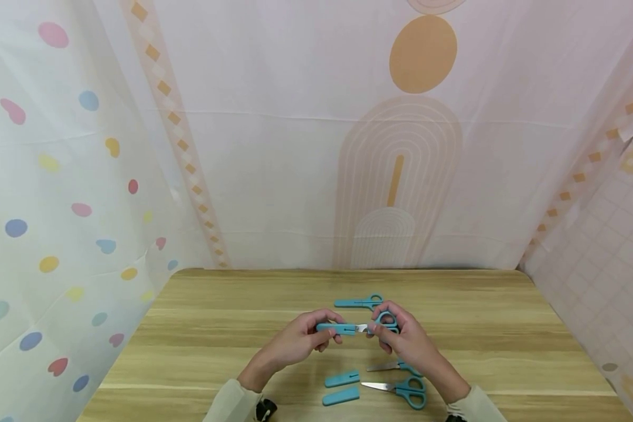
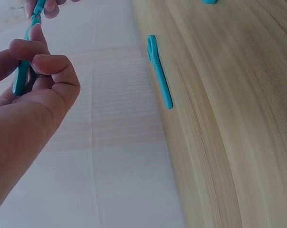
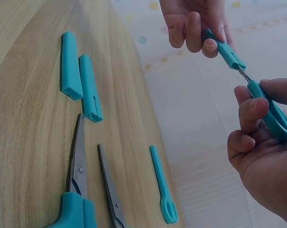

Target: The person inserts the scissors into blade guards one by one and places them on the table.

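Above the table, my left hand (image 1: 300, 339) pinches a teal blade cover (image 1: 343, 329) between thumb and fingers. My right hand (image 1: 403, 334) grips a pair of teal-handled scissors (image 3: 272, 114) by the finger loops. Their blades run into the open end of the cover, with a short stretch of bare metal showing between cover and handles. In the right wrist view, the cover (image 3: 230, 55) and the scissors line up end to end. Behind the hands lies another pair of scissors (image 1: 354, 303) with its cover on, also seen in the left wrist view.
Nearer me on the wooden table (image 1: 200, 351) lie two loose teal covers (image 1: 341, 378) side by side. To their right are two bare-bladed scissors (image 1: 401, 387), one partly behind my right forearm. Patterned cloth (image 1: 274, 176) hangs behind the table and at both sides.
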`<action>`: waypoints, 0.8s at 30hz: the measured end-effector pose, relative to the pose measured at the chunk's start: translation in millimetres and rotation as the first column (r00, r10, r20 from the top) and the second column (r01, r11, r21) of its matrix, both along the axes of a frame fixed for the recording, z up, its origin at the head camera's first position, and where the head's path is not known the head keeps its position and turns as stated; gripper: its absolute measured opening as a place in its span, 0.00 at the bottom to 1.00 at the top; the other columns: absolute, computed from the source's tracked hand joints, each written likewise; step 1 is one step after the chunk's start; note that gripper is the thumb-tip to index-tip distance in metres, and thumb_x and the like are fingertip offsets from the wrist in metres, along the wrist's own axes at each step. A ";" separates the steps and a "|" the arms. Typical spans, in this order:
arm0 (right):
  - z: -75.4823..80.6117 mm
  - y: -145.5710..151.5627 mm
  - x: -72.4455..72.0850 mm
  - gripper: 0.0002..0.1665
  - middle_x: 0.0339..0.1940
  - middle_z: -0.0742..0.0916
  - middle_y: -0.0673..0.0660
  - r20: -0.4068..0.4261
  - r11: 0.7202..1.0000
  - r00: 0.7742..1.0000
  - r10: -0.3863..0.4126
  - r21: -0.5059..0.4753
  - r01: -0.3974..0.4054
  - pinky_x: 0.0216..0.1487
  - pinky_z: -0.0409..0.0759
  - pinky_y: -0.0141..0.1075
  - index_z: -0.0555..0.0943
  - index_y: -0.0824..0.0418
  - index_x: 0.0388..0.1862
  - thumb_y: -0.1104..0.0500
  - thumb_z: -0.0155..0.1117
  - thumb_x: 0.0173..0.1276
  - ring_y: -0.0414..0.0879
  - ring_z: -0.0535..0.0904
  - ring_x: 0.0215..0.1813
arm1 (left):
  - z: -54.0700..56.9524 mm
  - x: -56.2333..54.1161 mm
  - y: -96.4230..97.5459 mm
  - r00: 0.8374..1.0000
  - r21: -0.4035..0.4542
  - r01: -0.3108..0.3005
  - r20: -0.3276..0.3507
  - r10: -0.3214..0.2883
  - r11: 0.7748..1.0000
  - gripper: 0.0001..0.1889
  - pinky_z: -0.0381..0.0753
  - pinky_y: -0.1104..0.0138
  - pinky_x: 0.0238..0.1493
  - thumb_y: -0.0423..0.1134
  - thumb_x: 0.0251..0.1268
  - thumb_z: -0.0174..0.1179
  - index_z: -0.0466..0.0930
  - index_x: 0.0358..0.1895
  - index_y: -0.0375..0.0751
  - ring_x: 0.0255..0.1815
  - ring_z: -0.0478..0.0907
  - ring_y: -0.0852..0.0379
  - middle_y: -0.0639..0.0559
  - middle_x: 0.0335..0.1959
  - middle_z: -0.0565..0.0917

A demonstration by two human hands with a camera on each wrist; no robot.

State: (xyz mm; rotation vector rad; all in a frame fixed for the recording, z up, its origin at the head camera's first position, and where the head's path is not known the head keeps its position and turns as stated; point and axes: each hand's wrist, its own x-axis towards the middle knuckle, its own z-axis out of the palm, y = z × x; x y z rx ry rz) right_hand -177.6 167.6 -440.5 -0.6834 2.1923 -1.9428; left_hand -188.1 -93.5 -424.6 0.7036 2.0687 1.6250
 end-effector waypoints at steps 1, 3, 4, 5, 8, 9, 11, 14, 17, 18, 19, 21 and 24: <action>0.1 0.0 0.2 0.15 0.35 0.85 0.68 0.000 1.000 1.000 0.002 0.001 -0.002 0.21 0.68 0.31 0.68 0.74 0.48 0.62 0.57 0.75 0.38 0.70 0.21 | 0.0 0.2 0.1 1.000 0.005 0.002 0.000 -0.002 1.000 0.11 0.69 0.72 0.31 0.35 0.78 0.49 0.76 0.55 0.38 0.29 0.68 0.59 0.39 0.41 0.82; 0.2 0.1 0.7 0.14 0.34 0.84 0.62 0.000 1.000 1.000 0.008 -0.005 -0.008 0.21 0.67 0.30 0.68 0.73 0.47 0.62 0.57 0.76 0.39 0.69 0.22 | -0.1 0.6 0.4 1.000 0.012 0.005 -0.001 -0.005 1.000 0.11 0.69 0.72 0.31 0.35 0.78 0.49 0.76 0.56 0.37 0.29 0.68 0.60 0.42 0.41 0.82; 0.2 0.1 0.9 0.14 0.33 0.84 0.58 -0.002 1.000 1.000 0.013 -0.010 -0.013 0.22 0.66 0.31 0.68 0.73 0.47 0.63 0.57 0.76 0.39 0.69 0.22 | -0.1 0.8 0.6 1.000 0.015 0.006 -0.001 -0.006 1.000 0.11 0.69 0.72 0.31 0.35 0.78 0.49 0.76 0.56 0.37 0.28 0.68 0.60 0.42 0.40 0.82; 0.2 0.2 1.1 0.13 0.32 0.83 0.55 -0.001 1.000 1.000 0.019 -0.014 -0.019 0.22 0.66 0.32 0.67 0.73 0.48 0.63 0.56 0.76 0.40 0.68 0.22 | -0.3 0.9 0.7 1.000 0.018 0.007 0.001 -0.007 1.000 0.11 0.69 0.72 0.31 0.35 0.78 0.49 0.75 0.56 0.37 0.28 0.68 0.60 0.42 0.41 0.82; -0.1 0.4 1.2 0.13 0.30 0.81 0.51 -0.003 0.999 1.000 0.031 -0.021 -0.031 0.23 0.67 0.35 0.67 0.73 0.48 0.64 0.56 0.76 0.41 0.68 0.23 | -0.5 1.4 0.9 1.000 0.020 0.006 0.012 -0.007 1.000 0.11 0.69 0.72 0.31 0.35 0.79 0.48 0.75 0.56 0.38 0.29 0.68 0.59 0.39 0.42 0.82; -0.5 0.6 1.0 0.13 0.30 0.81 0.51 -0.009 0.999 0.999 0.034 -0.023 -0.035 0.23 0.67 0.37 0.67 0.73 0.48 0.64 0.55 0.76 0.41 0.68 0.23 | -0.5 1.4 0.9 1.000 0.020 0.005 0.015 -0.005 1.000 0.11 0.68 0.72 0.31 0.36 0.79 0.48 0.75 0.56 0.38 0.29 0.68 0.59 0.38 0.42 0.82; -1.4 1.0 0.6 0.13 0.30 0.82 0.50 -0.026 0.999 0.999 0.042 -0.023 -0.043 0.22 0.67 0.39 0.67 0.74 0.49 0.65 0.55 0.76 0.41 0.69 0.23 | -0.7 1.7 0.6 1.000 0.018 0.003 0.020 -0.003 1.000 0.11 0.68 0.72 0.31 0.36 0.79 0.48 0.75 0.56 0.38 0.29 0.68 0.59 0.38 0.43 0.82; -2.7 1.6 -0.1 0.13 0.32 0.84 0.50 -0.057 0.998 0.997 0.058 -0.026 -0.060 0.21 0.67 0.39 0.67 0.74 0.50 0.65 0.55 0.76 0.42 0.70 0.22 | -1.0 1.6 0.2 1.000 0.018 0.000 0.022 -0.001 1.000 0.11 0.69 0.72 0.31 0.36 0.79 0.49 0.75 0.55 0.38 0.29 0.68 0.58 0.41 0.41 0.83; -2.5 2.1 0.2 0.15 0.34 0.86 0.50 -0.074 0.996 0.994 0.076 -0.030 -0.078 0.20 0.67 0.39 0.66 0.76 0.51 0.65 0.55 0.76 0.42 0.71 0.23 | -0.9 1.6 0.0 1.000 0.021 -0.001 0.019 0.000 1.000 0.10 0.69 0.72 0.31 0.36 0.78 0.49 0.75 0.54 0.37 0.29 0.69 0.58 0.43 0.40 0.83; -2.3 2.2 0.4 0.15 0.34 0.86 0.50 -0.075 0.996 0.994 0.078 -0.030 -0.080 0.20 0.67 0.39 0.66 0.75 0.51 0.65 0.55 0.76 0.43 0.71 0.23 | -1.1 1.5 -0.1 1.000 0.023 -0.001 0.018 0.001 1.000 0.10 0.70 0.72 0.31 0.36 0.78 0.49 0.75 0.54 0.37 0.29 0.69 0.58 0.43 0.40 0.83; -2.0 2.3 0.7 0.14 0.34 0.86 0.49 -0.074 0.996 0.994 0.079 -0.028 -0.081 0.20 0.67 0.40 0.66 0.75 0.52 0.65 0.55 0.76 0.43 0.72 0.23 | -1.2 1.4 -0.2 1.000 0.024 -0.001 0.019 0.001 1.000 0.10 0.70 0.72 0.31 0.36 0.78 0.49 0.75 0.54 0.37 0.29 0.69 0.58 0.44 0.40 0.83; -1.6 2.3 1.1 0.13 0.34 0.86 0.50 -0.075 0.996 0.994 0.080 -0.030 -0.083 0.20 0.67 0.41 0.67 0.73 0.52 0.65 0.55 0.76 0.43 0.72 0.23 | -1.4 1.2 -0.3 1.000 0.029 -0.001 0.018 0.000 1.000 0.10 0.70 0.72 0.32 0.36 0.78 0.49 0.75 0.53 0.36 0.29 0.69 0.59 0.44 0.39 0.83; -1.1 1.9 1.3 0.13 0.35 0.87 0.52 -0.073 0.996 0.994 0.079 -0.034 -0.081 0.20 0.68 0.41 0.67 0.72 0.52 0.65 0.55 0.76 0.42 0.72 0.23 | -1.3 1.5 -0.4 1.000 0.039 0.002 0.020 -0.003 0.999 0.11 0.70 0.72 0.32 0.36 0.78 0.49 0.75 0.54 0.35 0.29 0.69 0.60 0.44 0.39 0.83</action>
